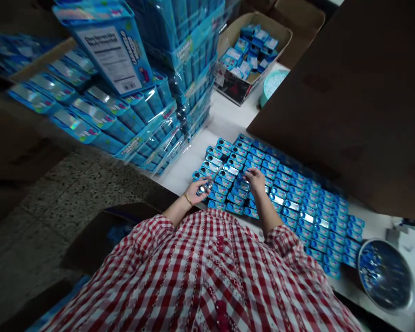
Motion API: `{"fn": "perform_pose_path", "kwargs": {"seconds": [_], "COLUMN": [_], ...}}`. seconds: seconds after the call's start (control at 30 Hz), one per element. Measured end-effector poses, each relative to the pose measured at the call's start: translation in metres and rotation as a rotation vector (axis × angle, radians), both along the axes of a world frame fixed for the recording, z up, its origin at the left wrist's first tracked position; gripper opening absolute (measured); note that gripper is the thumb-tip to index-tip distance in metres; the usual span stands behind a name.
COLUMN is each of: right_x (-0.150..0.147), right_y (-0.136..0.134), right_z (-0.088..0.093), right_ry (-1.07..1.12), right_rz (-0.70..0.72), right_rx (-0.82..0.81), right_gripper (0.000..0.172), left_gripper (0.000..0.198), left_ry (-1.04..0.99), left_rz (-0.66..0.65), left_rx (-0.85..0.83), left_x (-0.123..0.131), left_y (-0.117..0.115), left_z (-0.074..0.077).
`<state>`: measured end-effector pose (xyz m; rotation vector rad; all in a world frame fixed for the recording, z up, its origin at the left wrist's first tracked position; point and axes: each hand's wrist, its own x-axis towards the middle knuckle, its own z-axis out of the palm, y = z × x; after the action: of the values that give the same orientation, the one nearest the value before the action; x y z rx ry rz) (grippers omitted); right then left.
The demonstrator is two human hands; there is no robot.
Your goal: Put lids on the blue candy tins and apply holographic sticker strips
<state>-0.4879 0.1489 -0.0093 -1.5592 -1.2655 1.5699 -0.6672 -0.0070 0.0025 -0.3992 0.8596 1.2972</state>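
My left hand (196,191) is shut on a small blue tin (204,187) with a shiny silver face, at the near left corner of the rows. My right hand (253,179) lies over the middle of the rows, its fingertips on a blue tin (244,175). I cannot tell whether it grips that tin. Several rows of small blue tins (290,196) stand close together on a white table (224,121), and some show silver tops. My forearms and red-and-white checked shirt (207,272) fill the bottom of the view.
Shrink-wrapped stacks of blue packs (166,97) rise at the left beside the rows. A cardboard tray of blue boxes (249,55) stands behind them. A steel bowl of blue items (385,274) sits at the right, below a large brown cardboard sheet (346,101). Speckled floor (62,207) lies left.
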Motion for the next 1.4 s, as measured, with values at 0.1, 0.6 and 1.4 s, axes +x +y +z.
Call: {"fn": "perform_pose_path", "kwargs": {"seconds": [0.1, 0.6, 1.4], "right_x": [-0.009, -0.093, -0.045], "right_y": [0.025, 0.090, 0.006], "right_z": [-0.009, -0.041, 0.004], "right_ry": [-0.191, -0.837, -0.720], "right_rz": [0.192, 0.558, 0.697], "right_rx": [0.050, 0.216, 0.377], "right_gripper": [0.025, 0.031, 0.024], "left_gripper": [0.015, 0.015, 0.014], "left_ry": [0.041, 0.174, 0.288], "left_rz": [0.066, 0.137, -0.125], "left_rx": [-0.026, -0.127, -0.127], "left_x": [-0.012, -0.027, -0.017], "left_y": [0.001, 0.000, 0.013], "left_z": [0.000, 0.001, -0.006]}}
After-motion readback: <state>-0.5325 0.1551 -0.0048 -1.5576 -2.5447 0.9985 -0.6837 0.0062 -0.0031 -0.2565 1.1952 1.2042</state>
